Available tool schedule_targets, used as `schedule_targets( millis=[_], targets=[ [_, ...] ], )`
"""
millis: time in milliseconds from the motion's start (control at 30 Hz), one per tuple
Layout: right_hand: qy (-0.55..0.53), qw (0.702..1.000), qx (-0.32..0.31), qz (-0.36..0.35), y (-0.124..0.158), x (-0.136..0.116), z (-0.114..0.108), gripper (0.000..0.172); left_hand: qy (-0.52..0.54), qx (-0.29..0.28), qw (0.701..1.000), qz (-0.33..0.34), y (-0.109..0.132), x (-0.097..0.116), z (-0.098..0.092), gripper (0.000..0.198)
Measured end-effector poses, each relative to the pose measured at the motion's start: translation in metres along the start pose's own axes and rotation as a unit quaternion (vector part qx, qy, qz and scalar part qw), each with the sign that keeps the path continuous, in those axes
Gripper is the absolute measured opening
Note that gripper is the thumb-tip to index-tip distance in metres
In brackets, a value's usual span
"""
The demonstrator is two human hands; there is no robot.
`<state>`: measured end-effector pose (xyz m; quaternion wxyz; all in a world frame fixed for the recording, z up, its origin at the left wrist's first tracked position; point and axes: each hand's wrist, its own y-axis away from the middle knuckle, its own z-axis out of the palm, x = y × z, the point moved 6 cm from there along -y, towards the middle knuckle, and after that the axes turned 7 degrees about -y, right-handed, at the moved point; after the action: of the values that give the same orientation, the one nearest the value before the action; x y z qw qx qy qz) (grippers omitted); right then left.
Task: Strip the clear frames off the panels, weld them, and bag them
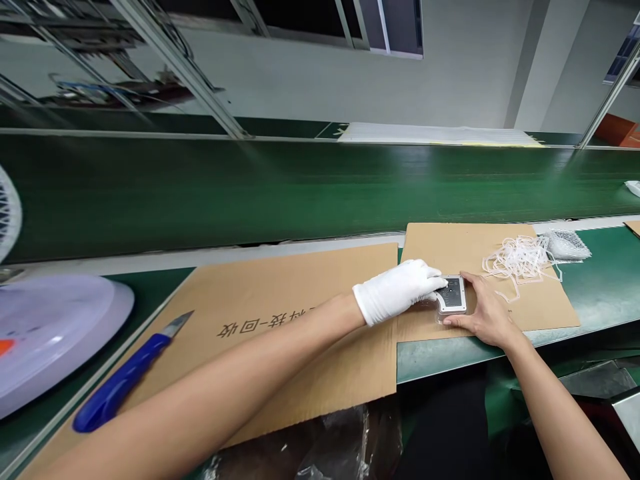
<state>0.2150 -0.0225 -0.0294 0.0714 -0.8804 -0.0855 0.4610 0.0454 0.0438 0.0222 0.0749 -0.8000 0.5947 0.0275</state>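
Wide green conveyor belt (300, 193) across the whole view, with a lower green bench (595, 300) along its near side. At the far left, a white fan grille (7, 213) partly in view. On the bench, a large pale plastic disc (50, 340) at the left edge, smooth and slightly domed. Two overlapping flat cardboard sheets, brown and matte with corrugated edges: the left sheet (300, 293) printed with dark Chinese characters, the right sheet (465, 247) lying just beside it and farther along the bench. On the left sheet, a box cutter (125, 373) with a glossy blue handle, its bare steel blade angled toward the belt. On the right sheet, a loose tangle of thin white plastic strips (517, 261). Just past it, a crinkled clear bag (567, 245) with dark contents, on the green bench.

At the near edge of the right sheet, a small grey-and-white device (451, 295), flat and rectangular with rounded corners, a dark textured panel set into its pale frame. Long axis roughly upright in view, running from the near side toward the belt, with a slight tilt. Clear plastic showing under its near edge.

Gloved left hand (400, 290) in a white fabric glove, fingers close together, tips pressed on the device's left side. Bare right hand (485, 313) opened around the right side and near edge, thumb along the bottom, the device held between both hands.
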Motion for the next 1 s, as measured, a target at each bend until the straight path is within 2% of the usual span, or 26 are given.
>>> schedule_targets(
  millis=[200, 533, 633, 833, 1000],
  targets=[
    [-0.006, 1.000, 0.000, -0.004, 0.0006, 0.0019, 0.0004, 0.097, -0.011, 0.001, 1.000, 0.004, -0.0006, 0.0023, 0.0010, 0.015],
    [-0.013, 1.000, -0.002, -0.002, 0.0007, 0.0030, -0.0003, 0.095, 0.033, 0.017, 0.999, 0.024, -0.0076, -0.0031, -0.0038, 0.011],
    [-0.015, 1.000, -0.002, -0.001, 0.0006, 0.0032, -0.0002, 0.096, 0.039, 0.020, 0.999, 0.018, -0.0070, -0.0039, -0.0024, 0.008],
    [-0.005, 1.000, -0.004, 0.004, 0.0010, 0.0031, -0.0003, 0.097, 0.016, -0.009, 1.000, 0.002, -0.0060, 0.0000, 0.0003, 0.011],
    [0.000, 1.000, -0.001, 0.002, 0.0016, 0.0036, -0.0005, 0.097, 0.023, 0.002, 1.000, -0.008, -0.0049, 0.0006, -0.0010, 0.010]
  ],
)
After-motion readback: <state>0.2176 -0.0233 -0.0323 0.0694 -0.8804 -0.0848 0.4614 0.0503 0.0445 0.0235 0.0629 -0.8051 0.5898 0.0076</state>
